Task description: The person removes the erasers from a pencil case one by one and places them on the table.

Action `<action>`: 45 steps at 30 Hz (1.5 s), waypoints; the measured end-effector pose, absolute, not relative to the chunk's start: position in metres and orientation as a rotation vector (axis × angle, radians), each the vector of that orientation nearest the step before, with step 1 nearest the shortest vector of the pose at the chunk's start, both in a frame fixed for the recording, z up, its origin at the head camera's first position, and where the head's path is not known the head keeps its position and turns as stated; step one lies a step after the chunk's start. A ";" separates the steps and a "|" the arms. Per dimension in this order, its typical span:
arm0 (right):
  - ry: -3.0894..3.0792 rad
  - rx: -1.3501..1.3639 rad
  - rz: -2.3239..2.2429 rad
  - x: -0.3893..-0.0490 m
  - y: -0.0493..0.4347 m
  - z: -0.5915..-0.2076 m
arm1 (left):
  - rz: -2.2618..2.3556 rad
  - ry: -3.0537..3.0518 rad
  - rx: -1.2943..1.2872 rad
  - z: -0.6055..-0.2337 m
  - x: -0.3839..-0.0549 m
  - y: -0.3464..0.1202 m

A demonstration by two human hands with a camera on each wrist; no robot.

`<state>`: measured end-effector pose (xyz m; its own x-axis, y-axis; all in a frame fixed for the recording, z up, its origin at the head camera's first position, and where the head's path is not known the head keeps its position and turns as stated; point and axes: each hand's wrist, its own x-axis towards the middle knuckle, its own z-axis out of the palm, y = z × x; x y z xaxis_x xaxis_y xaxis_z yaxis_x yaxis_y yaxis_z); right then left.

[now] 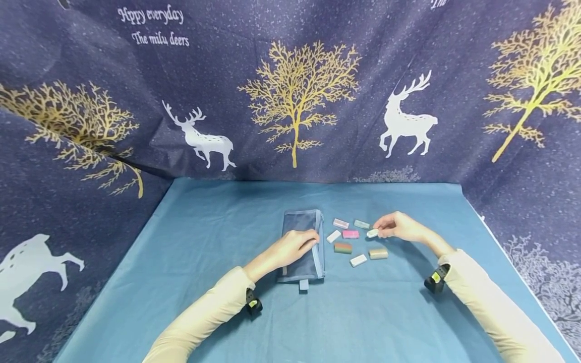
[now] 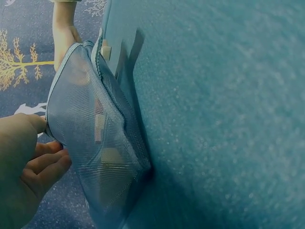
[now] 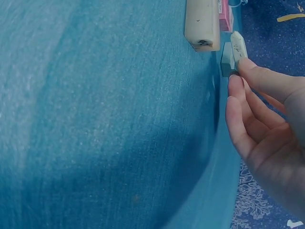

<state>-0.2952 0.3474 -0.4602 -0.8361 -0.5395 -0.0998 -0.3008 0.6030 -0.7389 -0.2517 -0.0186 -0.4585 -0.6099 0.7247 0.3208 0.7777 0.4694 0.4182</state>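
Observation:
A blue zippered mesh pouch (image 1: 297, 221) lies in the middle of the table. My left hand (image 1: 290, 248) reaches across it and pinches its edge near the zipper side. Seen from the left wrist, the pouch (image 2: 78, 114) bulges up from the cloth, with thumb and fingers at its rim. Between thumb and forefinger, my right hand (image 1: 399, 227) holds a small white eraser (image 3: 238, 46) at the right end of a loose group. Near it lie a pale green eraser (image 1: 361, 224) and a tan eraser (image 1: 378, 253).
Between pouch and right hand are a bright pink eraser (image 1: 350, 234), a pale pink one (image 1: 341, 223), two white erasers (image 1: 358, 260) and an orange-and-green block (image 1: 342, 248). A blue cloth (image 1: 363, 317) covers the table; a printed curtain (image 1: 317, 101) hangs behind.

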 end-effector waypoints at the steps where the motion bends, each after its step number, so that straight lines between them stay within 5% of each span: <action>1: 2.524 -0.676 -1.077 -0.295 0.347 -0.460 | -0.824 -2.608 -1.335 -0.458 -0.252 -0.019; 45: 2.677 -0.641 -0.858 -0.290 0.346 -0.460 | -0.828 -2.626 -1.325 -0.461 -0.253 -0.020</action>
<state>-0.2901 0.3462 -0.4602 -0.8695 -0.4822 -0.1071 -0.3300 0.7285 -0.6003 -0.2529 -0.0201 -0.4607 -0.6209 0.7209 0.3079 0.7671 0.4779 0.4281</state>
